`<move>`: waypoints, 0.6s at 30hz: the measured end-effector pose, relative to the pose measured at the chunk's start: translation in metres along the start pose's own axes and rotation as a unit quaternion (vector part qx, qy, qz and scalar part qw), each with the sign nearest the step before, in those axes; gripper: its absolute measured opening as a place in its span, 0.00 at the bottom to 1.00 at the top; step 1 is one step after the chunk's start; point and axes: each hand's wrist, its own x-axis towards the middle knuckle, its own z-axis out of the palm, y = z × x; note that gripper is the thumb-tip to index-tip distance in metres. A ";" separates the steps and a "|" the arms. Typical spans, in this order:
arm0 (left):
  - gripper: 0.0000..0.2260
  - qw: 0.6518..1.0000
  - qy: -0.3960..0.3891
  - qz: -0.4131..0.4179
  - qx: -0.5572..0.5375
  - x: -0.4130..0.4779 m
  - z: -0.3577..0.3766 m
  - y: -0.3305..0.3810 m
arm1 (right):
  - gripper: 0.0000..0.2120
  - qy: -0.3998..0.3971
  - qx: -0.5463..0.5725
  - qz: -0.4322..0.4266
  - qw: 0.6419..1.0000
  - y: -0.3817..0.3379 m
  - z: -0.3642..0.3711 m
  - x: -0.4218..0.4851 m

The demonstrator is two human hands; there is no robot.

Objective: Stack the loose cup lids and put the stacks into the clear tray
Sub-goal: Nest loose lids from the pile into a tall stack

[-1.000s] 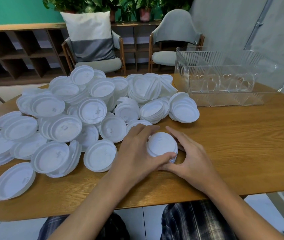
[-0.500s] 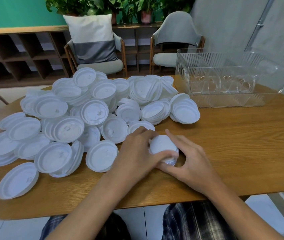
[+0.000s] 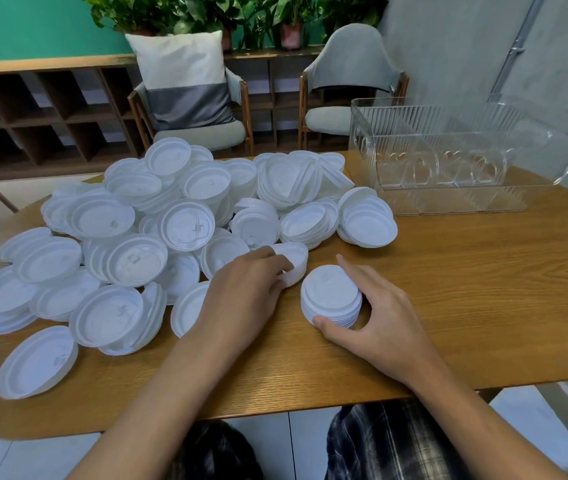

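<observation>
Cup lids point(image 3: 185, 226) lie heaped across the left half of the table point(image 3: 466, 289). Right hand point(image 3: 383, 317) curls thumb and fingers round a short stack point(image 3: 331, 296) just off the heap's near edge; left hand point(image 3: 244, 296) pinches a loose lid point(image 3: 294, 261) beside it. Bare wood lies between stack and clear tray point(image 3: 455, 199), which stands near the far right edge.

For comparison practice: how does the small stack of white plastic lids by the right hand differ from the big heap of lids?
The small stack is nested and level; the big heap is jumbled, many lids tilted. The right hand grips the stack; the left hand pinches a lid at the heap's edge. Both are white lids on the wooden table.
</observation>
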 end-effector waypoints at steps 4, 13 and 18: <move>0.14 0.999 0.041 -0.011 -0.027 -0.002 0.000 -0.003 | 0.46 -0.003 0.004 0.000 1.000 0.001 0.000 0.000; 0.21 0.931 0.066 -0.131 -0.335 -0.018 -0.015 0.023 | 0.47 0.005 0.028 -0.023 0.999 0.000 0.000 0.000; 0.21 0.946 0.027 -0.165 -0.279 -0.023 -0.003 0.028 | 0.46 0.001 0.042 -0.033 0.999 -0.002 0.000 0.000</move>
